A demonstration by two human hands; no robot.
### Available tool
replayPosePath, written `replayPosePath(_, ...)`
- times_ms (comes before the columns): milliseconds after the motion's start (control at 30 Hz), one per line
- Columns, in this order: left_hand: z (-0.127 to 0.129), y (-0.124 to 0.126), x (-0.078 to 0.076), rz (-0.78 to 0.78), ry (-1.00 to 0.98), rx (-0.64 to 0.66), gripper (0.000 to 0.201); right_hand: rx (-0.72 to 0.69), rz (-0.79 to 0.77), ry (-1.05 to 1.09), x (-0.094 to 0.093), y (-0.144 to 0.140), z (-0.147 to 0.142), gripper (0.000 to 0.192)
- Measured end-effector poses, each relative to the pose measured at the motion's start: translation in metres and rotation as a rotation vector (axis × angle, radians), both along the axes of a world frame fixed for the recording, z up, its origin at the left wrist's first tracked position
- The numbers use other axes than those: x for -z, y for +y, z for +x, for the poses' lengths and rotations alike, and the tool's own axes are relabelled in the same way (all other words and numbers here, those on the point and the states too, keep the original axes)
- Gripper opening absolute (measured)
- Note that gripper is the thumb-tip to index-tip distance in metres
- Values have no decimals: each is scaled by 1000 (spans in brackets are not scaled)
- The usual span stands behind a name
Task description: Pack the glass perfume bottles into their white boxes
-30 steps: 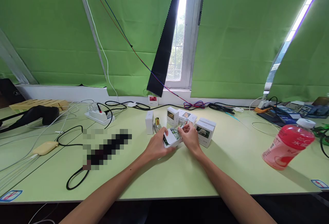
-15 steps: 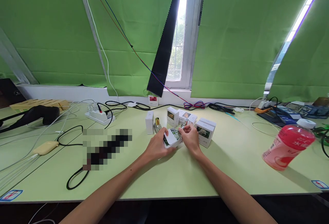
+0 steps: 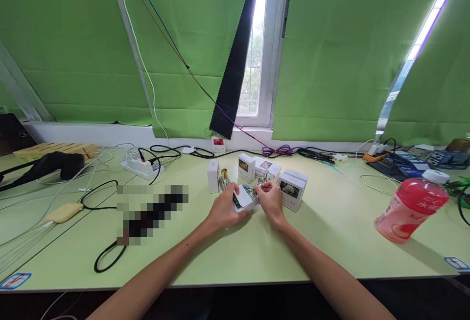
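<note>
Left hand [image 3: 223,209] grips one open white box [image 3: 245,199] mid-table; right hand [image 3: 270,198] pinches a small bottle [image 3: 261,182] at its mouth. Four more boxes [image 3: 293,190] stand behind, one pink bottle [image 3: 411,205] right

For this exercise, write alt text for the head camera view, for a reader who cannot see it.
Two bare hands meet over a pale green table: the left hand holds a small open white box while the right hand works at its mouth. More small white boxes stand just behind, and a red drink bottle stands to the right.
</note>
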State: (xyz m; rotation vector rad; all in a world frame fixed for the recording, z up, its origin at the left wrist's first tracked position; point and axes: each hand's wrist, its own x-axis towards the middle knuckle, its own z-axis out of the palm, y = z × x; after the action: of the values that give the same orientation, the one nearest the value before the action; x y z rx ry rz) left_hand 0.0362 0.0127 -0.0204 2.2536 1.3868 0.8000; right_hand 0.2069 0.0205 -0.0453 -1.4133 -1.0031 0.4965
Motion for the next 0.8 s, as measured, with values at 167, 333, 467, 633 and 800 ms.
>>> replayPosePath(167, 0, 0, 0, 3, 0, 1, 51, -3, 10, 16, 3, 2, -1, 20)
replayPosePath(333, -1, 0, -1, -5, -21, 27, 51, -42, 15, 40, 4, 3, -1, 21)
replayPosePath(467, -2, 0, 0, -5, -21, 44, 51, -81, 5, 51, 3, 3, -1, 22)
replayPosePath(633, -2, 2, 2, -1, -21, 64, 53, -114, 20, 57, 2, 2, -1, 23)
replayPosePath(800, -3, 2, 3, 2, -15, 67, 55, -141, 22, 50, 0, 0, -1, 24)
